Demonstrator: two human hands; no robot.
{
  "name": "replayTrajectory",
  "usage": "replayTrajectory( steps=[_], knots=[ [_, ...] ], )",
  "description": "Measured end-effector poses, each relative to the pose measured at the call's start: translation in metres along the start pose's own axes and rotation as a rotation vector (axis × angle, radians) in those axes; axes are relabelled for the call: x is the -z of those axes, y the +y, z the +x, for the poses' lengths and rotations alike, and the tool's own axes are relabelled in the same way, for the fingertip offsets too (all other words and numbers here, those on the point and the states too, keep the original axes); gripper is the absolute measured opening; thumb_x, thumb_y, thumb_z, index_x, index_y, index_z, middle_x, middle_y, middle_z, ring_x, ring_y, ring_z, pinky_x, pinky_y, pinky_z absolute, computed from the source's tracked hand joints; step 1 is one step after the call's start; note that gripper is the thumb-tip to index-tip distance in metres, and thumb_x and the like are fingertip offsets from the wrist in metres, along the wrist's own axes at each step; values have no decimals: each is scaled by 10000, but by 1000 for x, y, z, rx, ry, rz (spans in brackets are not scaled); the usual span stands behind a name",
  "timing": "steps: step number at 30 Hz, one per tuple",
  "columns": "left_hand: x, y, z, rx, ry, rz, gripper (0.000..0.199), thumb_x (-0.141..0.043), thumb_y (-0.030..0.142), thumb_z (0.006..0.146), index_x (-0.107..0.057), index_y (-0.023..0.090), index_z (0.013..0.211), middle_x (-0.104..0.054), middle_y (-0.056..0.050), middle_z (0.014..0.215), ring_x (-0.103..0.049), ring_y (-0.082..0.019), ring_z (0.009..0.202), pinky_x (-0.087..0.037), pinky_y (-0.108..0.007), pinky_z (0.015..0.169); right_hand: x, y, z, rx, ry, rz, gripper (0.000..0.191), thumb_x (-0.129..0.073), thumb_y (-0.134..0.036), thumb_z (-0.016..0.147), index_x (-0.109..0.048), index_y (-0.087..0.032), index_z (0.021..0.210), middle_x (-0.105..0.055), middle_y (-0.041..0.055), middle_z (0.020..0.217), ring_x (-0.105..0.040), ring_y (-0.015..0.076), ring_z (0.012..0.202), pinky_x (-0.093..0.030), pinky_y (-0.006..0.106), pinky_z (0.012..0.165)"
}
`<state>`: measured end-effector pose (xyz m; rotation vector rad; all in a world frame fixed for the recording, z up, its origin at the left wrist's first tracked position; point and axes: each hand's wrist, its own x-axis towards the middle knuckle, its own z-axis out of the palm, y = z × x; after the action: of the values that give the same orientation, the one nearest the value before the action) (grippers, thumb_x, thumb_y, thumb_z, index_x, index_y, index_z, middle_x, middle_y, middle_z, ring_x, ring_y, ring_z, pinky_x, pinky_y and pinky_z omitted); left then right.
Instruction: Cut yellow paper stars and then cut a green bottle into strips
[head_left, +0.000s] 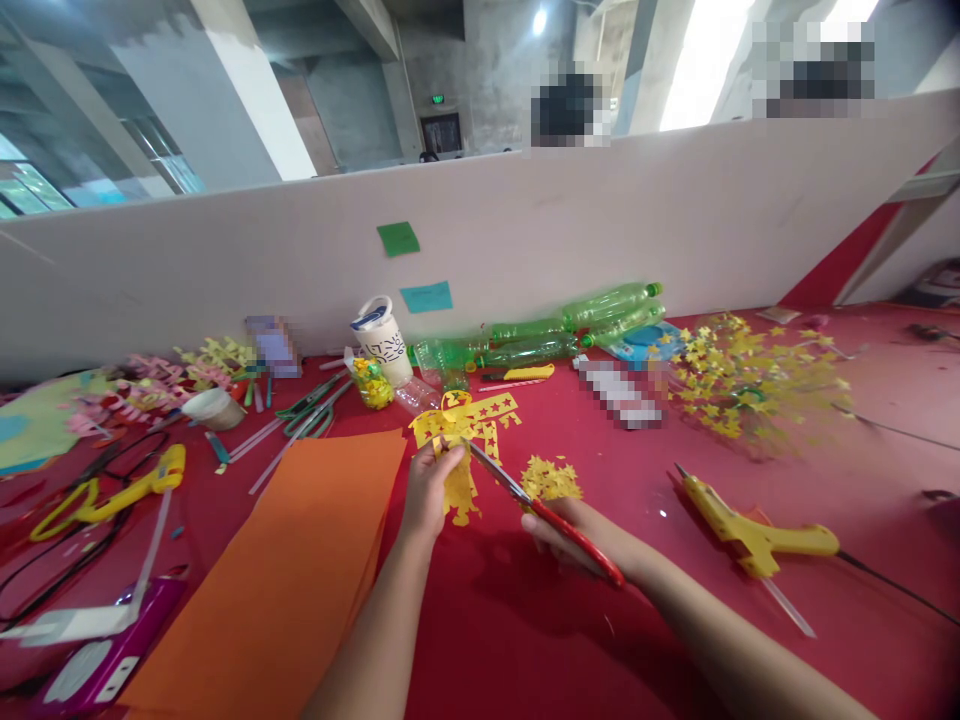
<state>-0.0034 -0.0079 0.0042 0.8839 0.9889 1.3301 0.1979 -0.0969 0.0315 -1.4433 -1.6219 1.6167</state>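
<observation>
My left hand [426, 492] pinches a piece of yellow paper with star-shaped holes [459, 492] between thumb and fingers. In my right hand [585, 525] is a pair of scissors with red handles [571, 535]. The blade tips lie at the paper, close beside my left thumb; whether they touch it I cannot tell. Just beyond, more punched yellow strips [487, 408] lie on the red table. A pile of small yellow paper stars [551, 478] sits behind my right hand, partly hidden by the scissors.
Orange sheets [292, 560] lie left of my left arm. A yellow glue gun [757, 530] rests at right, another yellow glue gun [150, 485] at left. Green plastic bottles [532, 345] and a white cup [382, 345] stand or lie by the partition [300, 240]. Yellow star sprays [739, 390] are at right.
</observation>
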Motion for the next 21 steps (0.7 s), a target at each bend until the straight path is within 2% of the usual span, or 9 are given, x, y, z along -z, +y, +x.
replayTrajectory(
  steps=[11, 16, 21],
  knots=[
    [-3, 0, -1, 1, 3, -14, 193, -773, 295, 620, -655, 173, 713, -606, 39, 627, -564, -103, 578, -424, -220, 606, -3, 4, 3, -66, 27, 34, 585, -443, -731, 816, -509, -169, 665, -449, -43, 476, -403, 68, 370, -298, 183, 367],
    [-6, -3, -3, 5, 12, -35, 211, -776, 292, 634, -663, 169, 763, -647, 26, 687, -596, -115, 627, -444, -233, 654, -9, 7, 4, -61, 47, 123, 584, -448, -729, 817, -499, -171, 650, -460, -38, 489, -412, 70, 375, -310, 186, 371],
    [-9, -2, -6, 25, 26, -40, 198, -775, 297, 646, -644, 171, 726, -640, 36, 640, -573, -99, 557, -437, -228, 621, -14, 3, 3, -72, 71, 135, 570, -452, -708, 825, -487, -172, 636, -448, -41, 480, -420, 68, 371, -315, 179, 371]
  ],
)
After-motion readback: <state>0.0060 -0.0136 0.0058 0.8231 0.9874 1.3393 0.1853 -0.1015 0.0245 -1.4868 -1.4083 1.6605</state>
